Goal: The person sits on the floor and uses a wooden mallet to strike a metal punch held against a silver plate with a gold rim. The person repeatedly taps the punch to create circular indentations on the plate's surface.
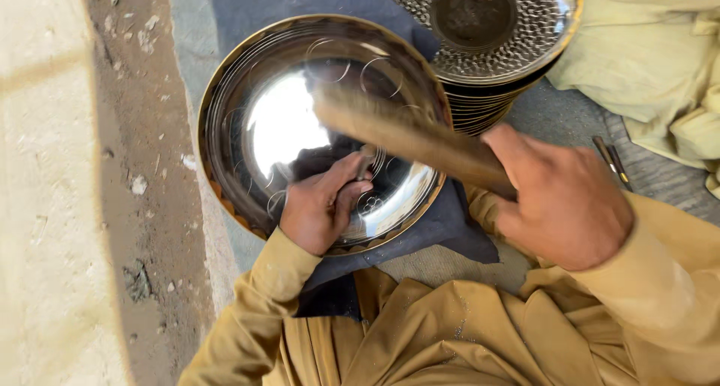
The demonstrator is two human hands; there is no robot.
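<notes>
— What has the left hand point(321, 206) got?

— It lies inside the shiny metal plate point(285, 124), near the plate's lower rim, fingers curled together and pinching a thin metal punch point(365, 163) that stands with its tip on the polished surface.

— And the plate itself?

— It rests on a dark blue cloth point(442, 225) spread over the person's lap and the ground. Curved engraved lines show across its bright middle, and a scalloped pattern runs along the lower rim.

— The right hand point(566, 198)?

— Closed in a fist round the end of a wooden mallet point(409, 131). The mallet reaches up and left from the fist, over the right half of the plate, and it is blurred; its far end sits above the punch.

— Anything else near?

— A stack of hammered metal plates point(487, 26) just beyond the plate's upper right rim, touching the cloth. A pale yellow cloth point(652, 56) lies bunched at the right, and two thin metal tools point(611, 161) lie on the grey mat beside it. A mustard-coloured sleeve point(247, 311) covers the left arm.
</notes>
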